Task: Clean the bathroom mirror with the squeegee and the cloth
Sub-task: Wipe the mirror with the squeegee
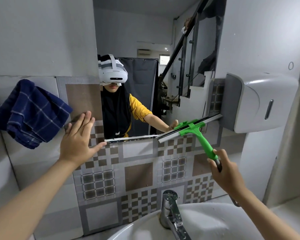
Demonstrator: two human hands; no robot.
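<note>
Right hand at the lower right of the frame is wrapped around the very end of the squeegee, fingers closed on the dark tip of its green handle, and the blade sits tilted across the bottom right corner of the mirror, one end up near the white dispenser, the other dipping just past the mirror's lower edge onto the patterned tiles. That squeegee looks like a light plastic thing with a stiff metal-backed blade and a soft rubber lip, so it should swing easily, though a grip this far back gives little pressure on the glass; a hold closer to the head would press the lip flatter. Left hand is spread open at centre left, holding nothing, palm flat on the tiles with the thumb reaching to the mirror's lower left corner. The cloth, dark blue with pale checks, hangs bunched on the wall at the left of the frame, just beside those fingers but not touched. It looks soft and floppy, easy to gather in a fistful from any fold. The mirror itself is thin and rigid, with a rough-looking bottom edge, so I'd judge it fragile and best pressed gently. Below, the tap and the basin wait to catch drips.
</note>
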